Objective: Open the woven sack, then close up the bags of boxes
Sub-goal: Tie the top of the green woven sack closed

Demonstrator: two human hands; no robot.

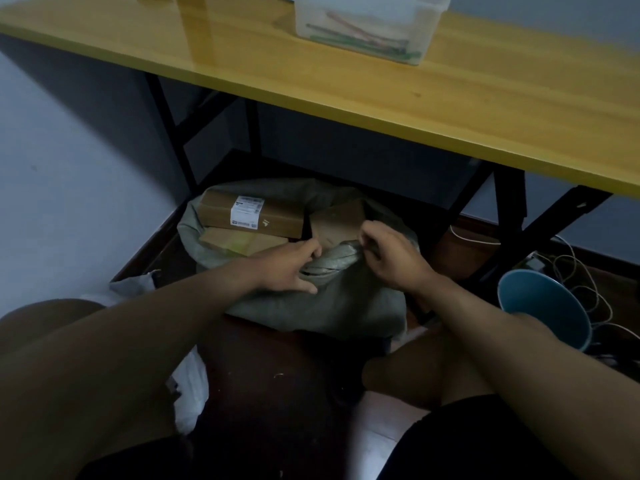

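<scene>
White label (246, 212) on cardboard box (249, 216): print too small to read.

Both hands (289, 268) (389, 254) curled, pinching

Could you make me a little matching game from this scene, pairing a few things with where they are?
Things:
1. clear plastic container
2. blue bowl
3. labelled cardboard box
4. white cables

Places:
A. inside the open grey-green woven sack
B. on the yellow tabletop
C. tangled on the floor at the far right
D. by the person's right forearm, tilted on its side

Pairs: 1-B, 2-D, 3-A, 4-C
</scene>
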